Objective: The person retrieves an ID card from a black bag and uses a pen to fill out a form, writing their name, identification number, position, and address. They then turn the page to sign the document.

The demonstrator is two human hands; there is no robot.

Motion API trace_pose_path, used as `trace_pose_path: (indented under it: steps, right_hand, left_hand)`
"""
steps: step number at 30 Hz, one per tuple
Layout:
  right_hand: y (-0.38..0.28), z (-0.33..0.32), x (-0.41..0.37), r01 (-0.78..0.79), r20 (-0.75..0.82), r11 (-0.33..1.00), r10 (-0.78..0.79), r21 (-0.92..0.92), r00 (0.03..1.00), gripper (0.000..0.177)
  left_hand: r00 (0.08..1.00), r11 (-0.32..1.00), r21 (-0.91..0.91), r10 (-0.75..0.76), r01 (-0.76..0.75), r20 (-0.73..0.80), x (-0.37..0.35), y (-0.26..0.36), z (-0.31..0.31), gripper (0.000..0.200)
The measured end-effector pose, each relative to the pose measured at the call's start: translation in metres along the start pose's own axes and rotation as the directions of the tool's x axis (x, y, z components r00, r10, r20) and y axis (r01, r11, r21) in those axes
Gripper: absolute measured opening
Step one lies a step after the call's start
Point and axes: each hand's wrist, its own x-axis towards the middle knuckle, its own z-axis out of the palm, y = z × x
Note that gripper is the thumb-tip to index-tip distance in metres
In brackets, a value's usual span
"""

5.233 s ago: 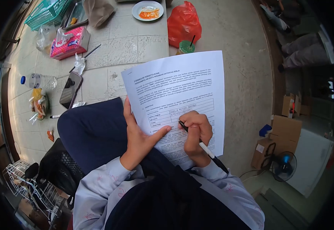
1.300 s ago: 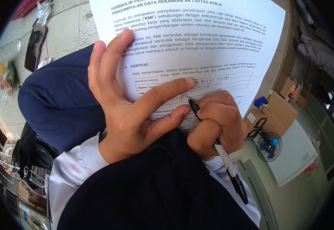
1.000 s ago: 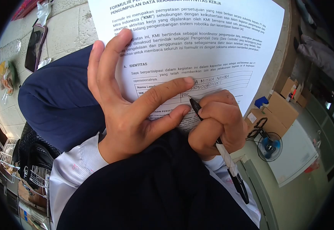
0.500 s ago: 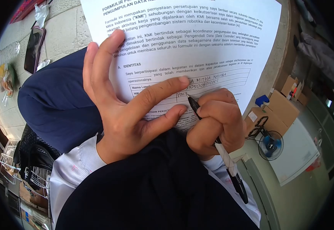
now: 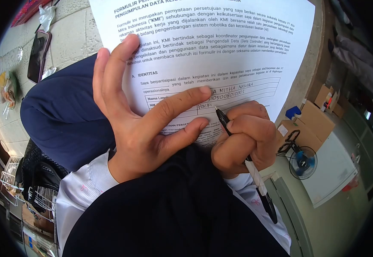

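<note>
A printed paper form [image 5: 212,55] fills the upper middle of the view, with handwriting in its table rows. My left hand [image 5: 135,120] lies on the form with its fingers spread, the index fingertip by the handwritten rows. On the right, my right hand [image 5: 248,139] is closed around a black and white pen [image 5: 257,182]. The pen's tip is at the third row, just right of the handwritten letters "Packi". The lower part of the form is partly hidden by my hands.
A phone [image 5: 37,55] and a plastic bag [image 5: 8,88] lie on the tiled floor at the upper left. At the right are cardboard boxes [image 5: 312,122] and a fan [image 5: 303,162]. A wire basket [image 5: 10,180] is at the lower left.
My right hand has moved slightly right with the pen, and another letter now shows after "Pack". My left hand has stayed in place.
</note>
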Motion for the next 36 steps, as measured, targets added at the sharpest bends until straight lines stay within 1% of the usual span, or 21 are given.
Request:
trace_pose_path:
  steps: [1,3,7,9,13,15,18,19,21,22,24,25,27,28,30,31,32,33,34,35,36]
  right_hand:
    - [0.000,0.000,0.000,-0.001,0.001,1.000,0.001,0.001,1.000,0.023]
    - [-0.002,0.001,0.001,0.005,0.025,0.998,-0.003,-0.066,1.000,0.022]
    - [-0.001,0.003,0.000,-0.008,-0.015,0.999,0.007,-0.036,1.000,0.021]
    - [-0.003,0.004,0.000,-0.038,-0.057,0.997,0.034,-0.064,0.998,0.020]
    - [-0.001,0.001,0.001,-0.024,-0.052,0.999,0.022,-0.048,0.998,0.019]
    - [-0.001,0.005,0.001,-0.055,-0.112,0.998,0.051,-0.038,0.992,0.018]
    - [-0.005,0.007,-0.001,-0.108,-0.127,0.993,0.102,-0.040,0.987,0.017]
    - [-0.004,0.008,0.000,-0.107,-0.129,0.993,0.101,-0.040,0.986,0.017]
    - [0.000,0.010,-0.001,-0.020,-0.111,0.996,0.011,-0.086,0.994,0.020]
    - [0.001,0.008,-0.001,-0.021,-0.110,0.996,0.012,-0.085,0.994,0.020]
    - [0.001,0.003,-0.001,0.013,-0.015,0.996,-0.014,-0.092,1.000,0.020]
    - [0.002,0.001,0.000,0.017,-0.015,0.996,-0.018,-0.092,1.000,0.020]
    - [0.003,-0.005,-0.001,-0.034,0.050,0.999,0.035,-0.022,0.998,0.016]
    - [0.007,-0.005,-0.003,-0.030,0.045,0.999,0.031,-0.023,0.998,0.016]
    - [0.016,-0.006,-0.007,0.005,-0.117,0.964,0.027,0.266,0.993,0.010]
    - [0.014,-0.005,-0.006,0.021,-0.127,0.963,0.014,0.269,0.992,0.010]
    - [0.011,-0.002,-0.004,-0.007,-0.206,0.949,0.076,0.316,0.976,0.011]
    - [0.009,0.001,-0.002,-0.025,-0.282,0.930,0.137,0.367,0.949,0.013]
    - [0.009,0.004,-0.001,-0.042,-0.295,0.934,0.153,0.354,0.943,0.020]
    - [0.009,0.006,0.000,-0.012,-0.309,0.933,0.132,0.360,0.942,0.020]
    - [0.009,0.008,0.002,-0.029,-0.310,0.918,0.162,0.395,0.937,0.021]
  left_hand:
    - [1.000,1.000,0.001,-0.001,0.001,0.000,0.000,0.001,0.000,0.035]
    - [1.000,1.000,0.008,-0.006,0.006,0.001,0.000,0.001,0.000,0.035]
    - [1.000,1.000,-0.029,-0.005,0.005,-0.020,0.000,0.000,0.001,0.035]
    - [1.000,0.999,0.032,-0.005,0.005,0.013,0.000,0.003,-0.001,0.036]
    - [1.000,1.000,0.026,0.004,-0.004,0.009,0.000,0.002,0.000,0.036]
    - [1.000,1.000,-0.007,-0.005,0.005,-0.013,0.000,0.002,0.001,0.036]
    - [1.000,1.000,-0.018,-0.009,0.009,-0.023,0.000,0.002,0.002,0.035]
    - [1.000,1.000,-0.017,-0.007,0.007,-0.023,0.000,0.003,0.002,0.035]
    - [1.000,1.000,0.007,-0.006,0.006,-0.012,0.001,0.004,0.001,0.035]
    - [1.000,1.000,0.008,-0.008,0.008,-0.011,0.001,0.004,0.001,0.035]
    - [1.000,1.000,0.012,-0.013,0.013,-0.007,0.001,0.004,0.001,0.034]
    - [1.000,1.000,0.013,-0.011,0.012,-0.011,0.002,0.004,0.000,0.034]
    - [1.000,1.000,0.028,-0.007,0.007,-0.003,0.002,0.004,0.000,0.034]
    - [1.000,1.000,0.029,-0.001,0.001,-0.005,0.003,0.003,0.000,0.034]
    - [1.000,0.998,0.057,0.020,-0.020,0.005,0.002,0.002,0.001,0.039]
    - [0.999,0.997,0.062,0.034,-0.034,-0.003,0.001,0.003,0.000,0.039]
    - [1.000,0.997,0.072,0.020,-0.020,0.006,0.000,0.004,-0.001,0.043]
    - [1.000,0.997,0.082,0.010,-0.010,0.012,-0.002,0.005,-0.003,0.048]
    - [0.999,0.995,0.091,0.034,-0.036,0.021,-0.007,0.003,-0.004,0.071]
    - [0.998,0.993,0.102,0.058,-0.059,0.006,-0.013,0.002,-0.004,0.071]
    - [0.999,0.997,0.075,0.029,-0.027,-0.020,-0.020,0.001,-0.005,0.081]
